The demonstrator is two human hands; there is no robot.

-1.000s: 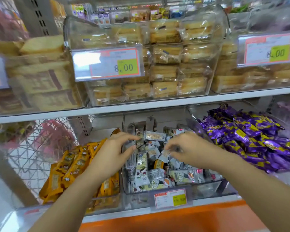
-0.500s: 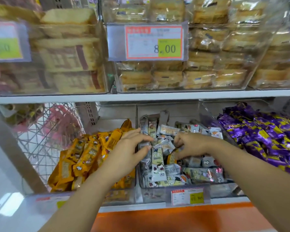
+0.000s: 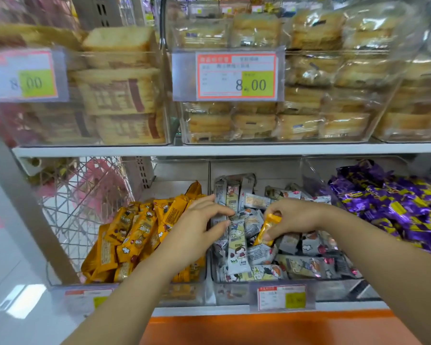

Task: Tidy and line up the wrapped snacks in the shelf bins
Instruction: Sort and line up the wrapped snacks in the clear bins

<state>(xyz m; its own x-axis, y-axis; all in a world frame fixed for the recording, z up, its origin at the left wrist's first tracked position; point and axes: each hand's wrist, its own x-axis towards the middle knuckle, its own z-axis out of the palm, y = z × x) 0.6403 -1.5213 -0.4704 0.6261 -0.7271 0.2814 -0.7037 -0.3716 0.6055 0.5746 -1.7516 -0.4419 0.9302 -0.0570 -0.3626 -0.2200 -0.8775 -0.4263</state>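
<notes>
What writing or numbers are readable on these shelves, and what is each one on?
"8.00": middle upper price tag, in front of wrapped cakes; its small print is blurred.
"8 00": left upper price tag, smeared.
Blurred, unreadable: lower middle price tag.
Unreadable: lower left price tag.
Print too small: grey snack wrappers and the orange snack that the right hand pinches.

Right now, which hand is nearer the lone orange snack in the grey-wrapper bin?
Right. The right hand pinches the orange snack; the left hand lies to its left, fingers on the grey snacks, apart from it.
</notes>
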